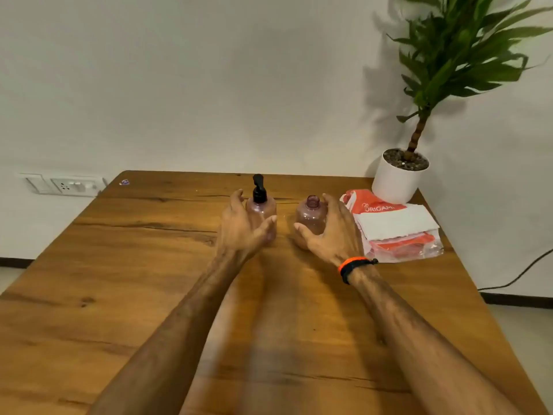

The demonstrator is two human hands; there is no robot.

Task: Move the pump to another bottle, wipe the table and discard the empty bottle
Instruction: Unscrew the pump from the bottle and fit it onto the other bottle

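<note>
Two small translucent pink bottles stand side by side on the wooden table (149, 265). The left bottle (263, 209) carries a black pump (258, 190). The right bottle (311, 215) has an open neck with no cap. My left hand (242, 229) curves around the left bottle's left and near side, fingers spread, thumb by its front. My right hand (332, 232) cups the right bottle from the right in the same way. Whether either hand touches its bottle is unclear.
A pack of paper tissues (395, 229) in red and clear wrapping lies right of the bottles. Behind it a potted plant (401, 178) stands at the table's far right corner. A wall socket (68, 185) is at the far left. A cable (520, 274) hangs at right.
</note>
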